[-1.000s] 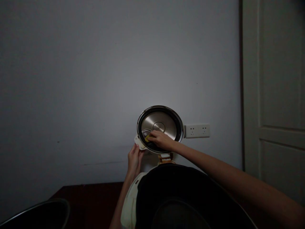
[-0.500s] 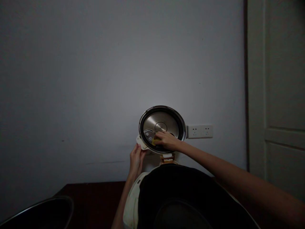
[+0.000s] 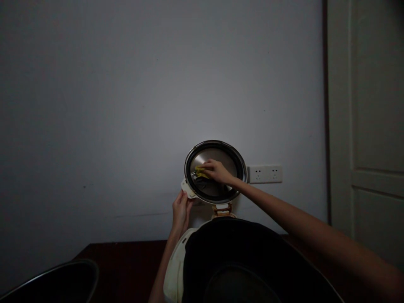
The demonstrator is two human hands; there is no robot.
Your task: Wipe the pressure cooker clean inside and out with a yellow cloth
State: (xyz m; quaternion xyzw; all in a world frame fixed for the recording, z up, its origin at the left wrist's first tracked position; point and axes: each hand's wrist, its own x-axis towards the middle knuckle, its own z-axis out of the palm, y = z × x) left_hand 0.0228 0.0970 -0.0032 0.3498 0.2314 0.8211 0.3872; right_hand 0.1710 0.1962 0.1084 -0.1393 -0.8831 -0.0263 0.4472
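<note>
A white rice cooker (image 3: 175, 269) stands in front of me with its lid (image 3: 232, 158) raised, showing a round metal inner face with a dark sealing ring. My right hand (image 3: 217, 171) pinches a yellow cloth (image 3: 202, 171) and presses it against the left part of that metal face. At the lid's lower left edge, my left hand (image 3: 181, 208) grips the white latch tab (image 3: 188, 189) and steadies the lid. Below the hinge (image 3: 222, 209), the cooker's wide dark interior (image 3: 233, 252) lies open toward me.
A dark pot or bowl with a shiny rim (image 3: 63, 264) sits at the lower left on a dark red table (image 3: 132, 256). Behind is a pale wall (image 3: 126, 105) with a double socket (image 3: 265, 174). A door (image 3: 372, 126) is at the right.
My right hand has moved the yellow cloth up and slightly left across the lid's inner face. My left hand keeps its hold on the tab.
</note>
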